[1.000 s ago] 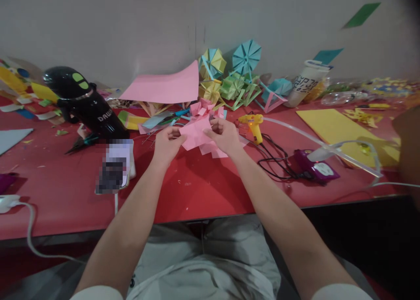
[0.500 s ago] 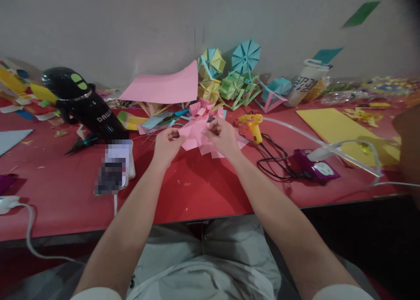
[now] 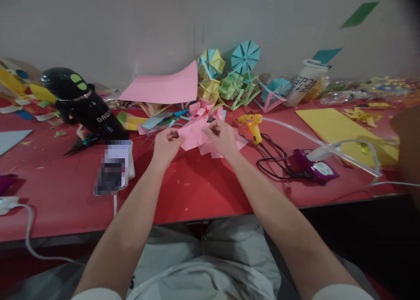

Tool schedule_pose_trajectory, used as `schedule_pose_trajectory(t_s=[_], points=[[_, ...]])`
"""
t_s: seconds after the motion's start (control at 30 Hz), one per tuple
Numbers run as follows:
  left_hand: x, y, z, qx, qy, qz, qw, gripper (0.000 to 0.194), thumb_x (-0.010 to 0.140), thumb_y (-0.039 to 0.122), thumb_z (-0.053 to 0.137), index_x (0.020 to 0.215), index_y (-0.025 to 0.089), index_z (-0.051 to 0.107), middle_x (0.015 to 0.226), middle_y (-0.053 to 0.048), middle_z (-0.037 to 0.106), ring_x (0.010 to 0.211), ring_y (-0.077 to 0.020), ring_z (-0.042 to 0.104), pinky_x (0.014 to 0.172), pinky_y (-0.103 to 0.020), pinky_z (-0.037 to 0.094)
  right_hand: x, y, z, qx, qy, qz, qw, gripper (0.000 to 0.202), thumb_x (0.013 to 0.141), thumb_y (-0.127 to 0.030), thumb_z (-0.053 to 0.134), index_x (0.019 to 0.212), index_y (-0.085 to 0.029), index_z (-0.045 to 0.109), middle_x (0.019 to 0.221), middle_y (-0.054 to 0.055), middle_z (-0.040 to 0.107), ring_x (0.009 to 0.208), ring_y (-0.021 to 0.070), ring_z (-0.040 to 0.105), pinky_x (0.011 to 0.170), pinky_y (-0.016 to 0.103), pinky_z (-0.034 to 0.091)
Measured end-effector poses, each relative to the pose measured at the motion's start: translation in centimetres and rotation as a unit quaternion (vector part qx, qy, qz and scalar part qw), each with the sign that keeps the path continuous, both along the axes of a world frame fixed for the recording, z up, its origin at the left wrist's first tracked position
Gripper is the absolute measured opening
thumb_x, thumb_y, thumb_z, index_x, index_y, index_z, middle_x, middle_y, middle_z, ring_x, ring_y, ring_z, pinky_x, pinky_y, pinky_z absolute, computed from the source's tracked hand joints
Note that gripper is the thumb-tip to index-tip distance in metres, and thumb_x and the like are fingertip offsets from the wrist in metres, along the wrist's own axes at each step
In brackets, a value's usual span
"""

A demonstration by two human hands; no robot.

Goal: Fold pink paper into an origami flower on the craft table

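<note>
Between my hands is a piece of pink paper [image 3: 193, 134], raised a little above the red table. My left hand [image 3: 166, 143] pinches its left edge between thumb and fingers. On the other side, my right hand [image 3: 222, 137] grips the sheet near its right edge with thumb and forefinger. More pink paper pieces [image 3: 211, 150] lie beneath and to the right of it. Folded pink pieces [image 3: 205, 109] are heaped just behind. A yellow glue gun [image 3: 253, 127] stands to the right of my right hand.
A phone [image 3: 114, 166] and black bottle [image 3: 88, 107] are at left. A large pink sheet [image 3: 160, 88] and folded paper umbrellas [image 3: 245, 57] stand along the wall. Rightward are a purple power socket [image 3: 315, 165], looping cables, a yellow sheet [image 3: 337, 131] and a white cup [image 3: 305, 83].
The pink paper has shifted and tilted very slightly between my fingers. Both hands keep nearly the same place and grip.
</note>
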State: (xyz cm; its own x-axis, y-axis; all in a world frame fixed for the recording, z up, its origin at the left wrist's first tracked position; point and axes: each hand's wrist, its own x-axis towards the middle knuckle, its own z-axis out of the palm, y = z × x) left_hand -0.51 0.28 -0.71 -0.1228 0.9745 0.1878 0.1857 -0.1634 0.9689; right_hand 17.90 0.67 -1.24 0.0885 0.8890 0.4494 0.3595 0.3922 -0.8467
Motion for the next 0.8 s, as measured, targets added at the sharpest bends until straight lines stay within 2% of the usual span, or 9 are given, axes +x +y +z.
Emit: schedule_pose_trajectory(t_s=[0.17, 0.3, 0.4, 0.5, 0.7, 0.8], points=[[0.0, -0.1, 0.2, 0.002, 0.01, 0.004, 1.0, 0.018, 0.062, 0.018, 0.068, 0.08, 0.014, 0.068, 0.078, -0.005, 0.07, 0.074, -0.0164, 0.064, 0.067, -0.026, 0.049, 0.0, -0.2, 0.6, 0.004, -0.038, 0.041, 0.998, 0.033, 0.085, -0.044, 0.055, 0.065, -0.019, 0.046, 0.066, -0.001, 0.05, 0.063, 0.011, 0.044, 0.06, 0.026, 0.037], [-0.1, -0.2, 0.5, 0.03, 0.062, 0.009, 0.998, 0.015, 0.064, 0.016, 0.064, 0.079, 0.014, 0.067, 0.076, -0.003, 0.069, 0.075, -0.0159, 0.064, 0.07, -0.026, 0.049, -0.2, -0.2, 0.8, -0.026, -0.06, 0.101, 0.993, 0.039, 0.087, -0.045, 0.05, 0.059, -0.02, 0.04, 0.061, -0.002, 0.042, 0.06, 0.0106, 0.039, 0.061, 0.026, 0.035], [-0.2, -0.3, 0.6, 0.042, 0.089, 0.004, 0.995, 0.013, 0.066, 0.016, 0.062, 0.078, 0.015, 0.066, 0.076, -0.002, 0.068, 0.075, -0.0162, 0.065, 0.072, -0.027, 0.05, -0.3, -0.3, 0.5, -0.05, -0.08, 0.137, 0.986, 0.036, 0.085, -0.045, 0.054, 0.062, -0.018, 0.047, 0.063, -0.002, 0.045, 0.062, 0.0107, 0.042, 0.062, 0.026, 0.037], [-0.1, -0.5, 0.8, 0.034, 0.106, 0.0, 0.994, 0.012, 0.067, 0.016, 0.061, 0.078, 0.016, 0.063, 0.075, -0.002, 0.069, 0.075, -0.0169, 0.067, 0.072, -0.027, 0.051, -0.5, -0.5, 0.1, -0.028, -0.118, 0.155, 0.98, 0.029, 0.081, -0.045, 0.061, 0.072, -0.017, 0.058, 0.073, 0.001, 0.053, 0.067, 0.012, 0.048, 0.066, 0.027, 0.042], [-0.1, -0.4, 0.5, 0.006, 0.089, 0.011, 0.996, 0.021, 0.065, 0.015, 0.064, 0.086, 0.016, 0.063, 0.076, -0.003, 0.07, 0.07, -0.0171, 0.066, 0.069, -0.028, 0.052, -0.7, -0.6, -0.4, 0.026, -0.201, 0.161, 0.966, 0.021, 0.08, -0.032, 0.064, 0.096, -0.018, 0.068, 0.093, 0.006, 0.059, 0.079, 0.016, 0.056, 0.076, 0.03, 0.046], [-0.1, -0.2, 0.2, -0.001, 0.054, -0.002, 0.999, 0.03, 0.062, 0.014, 0.064, 0.092, 0.015, 0.064, 0.083, -0.005, 0.071, 0.075, -0.0182, 0.067, 0.069, -0.029, 0.053, -0.7, -0.6, -0.3, 0.024, -0.244, 0.146, 0.959, 0.013, 0.08, -0.022, 0.06, 0.088, -0.016, 0.067, 0.084, 0.005, 0.058, 0.074, 0.016, 0.053, 0.074, 0.03, 0.045]])
